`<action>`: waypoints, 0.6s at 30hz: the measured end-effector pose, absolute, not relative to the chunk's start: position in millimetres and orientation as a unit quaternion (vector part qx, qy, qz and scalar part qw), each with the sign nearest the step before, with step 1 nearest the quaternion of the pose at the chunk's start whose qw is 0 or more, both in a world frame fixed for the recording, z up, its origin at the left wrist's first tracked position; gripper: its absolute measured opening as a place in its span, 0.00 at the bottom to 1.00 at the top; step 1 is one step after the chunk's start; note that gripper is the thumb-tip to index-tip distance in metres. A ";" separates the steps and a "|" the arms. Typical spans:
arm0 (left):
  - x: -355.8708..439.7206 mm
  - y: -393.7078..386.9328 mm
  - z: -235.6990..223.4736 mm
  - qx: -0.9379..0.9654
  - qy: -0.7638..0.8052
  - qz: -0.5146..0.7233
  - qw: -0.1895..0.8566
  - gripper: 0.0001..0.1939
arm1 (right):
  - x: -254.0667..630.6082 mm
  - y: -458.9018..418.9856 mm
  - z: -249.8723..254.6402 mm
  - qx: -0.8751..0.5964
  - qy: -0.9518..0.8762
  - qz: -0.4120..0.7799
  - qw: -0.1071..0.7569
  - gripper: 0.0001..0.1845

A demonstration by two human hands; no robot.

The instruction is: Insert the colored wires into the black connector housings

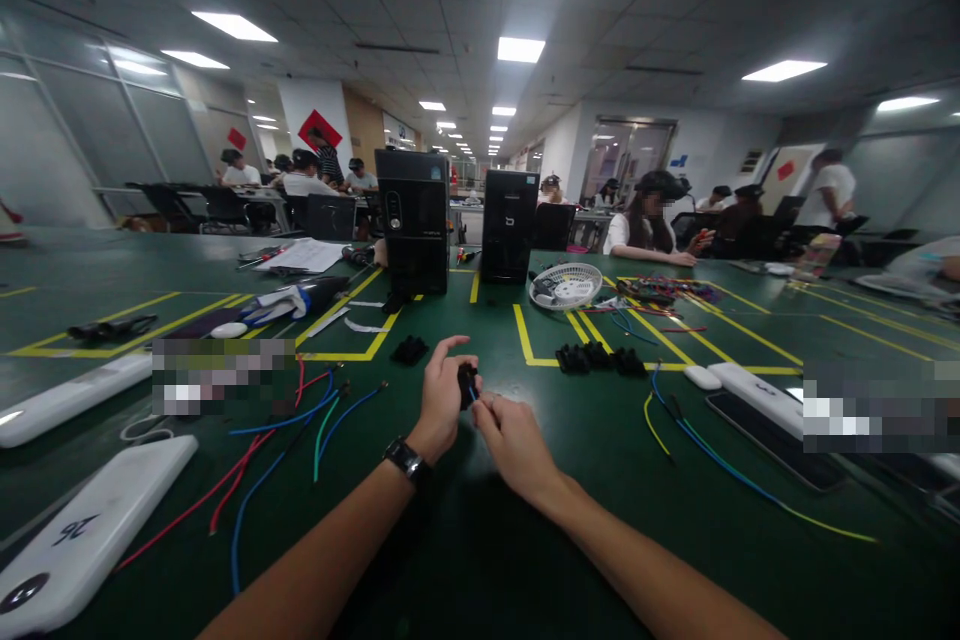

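Observation:
Above the middle of the green table, my left hand grips a small black block, its index finger raised. My right hand is closed in a pinch against that block, holding the short visible bit of a blue wire; its other end is hidden by the fingers. Several similar black blocks lie in a row to the right, and another black piece lies left of my hands. Loose red, blue and green wires are strewn on the left, with blue and yellow-green wires on the right.
Two black computer towers stand ahead. Behind the blocks sits a white basket. White numbered devices lie at left, a dark phone-like slab at right. A co-worker sits across the green table.

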State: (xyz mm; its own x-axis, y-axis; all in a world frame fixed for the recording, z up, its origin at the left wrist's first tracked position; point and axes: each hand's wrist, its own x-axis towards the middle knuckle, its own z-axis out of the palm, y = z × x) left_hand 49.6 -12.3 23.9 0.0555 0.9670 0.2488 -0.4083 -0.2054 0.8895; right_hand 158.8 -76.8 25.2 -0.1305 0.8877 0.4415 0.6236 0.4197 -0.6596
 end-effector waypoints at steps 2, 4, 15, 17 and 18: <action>48.4 -12.3 24.2 0.471 0.304 0.622 0.547 0.17 | 160.9 -75.9 28.2 -0.515 -0.728 0.162 0.423 0.17; 49.2 -12.3 25.5 0.480 0.302 0.622 0.540 0.17 | 163.6 -75.7 31.3 -0.518 -0.721 0.154 0.433 0.18; 50.8 -11.4 24.7 0.452 0.304 0.635 0.548 0.18 | 160.4 -72.7 29.6 -0.524 -0.727 0.145 0.420 0.18; 52.5 -11.2 24.9 0.465 0.299 0.628 0.547 0.17 | 164.1 -72.9 29.9 -0.530 -0.727 0.136 0.415 0.18; 54.0 -11.2 25.2 0.464 0.299 0.626 0.551 0.16 | 163.7 -73.3 28.0 -0.536 -0.727 0.128 0.410 0.18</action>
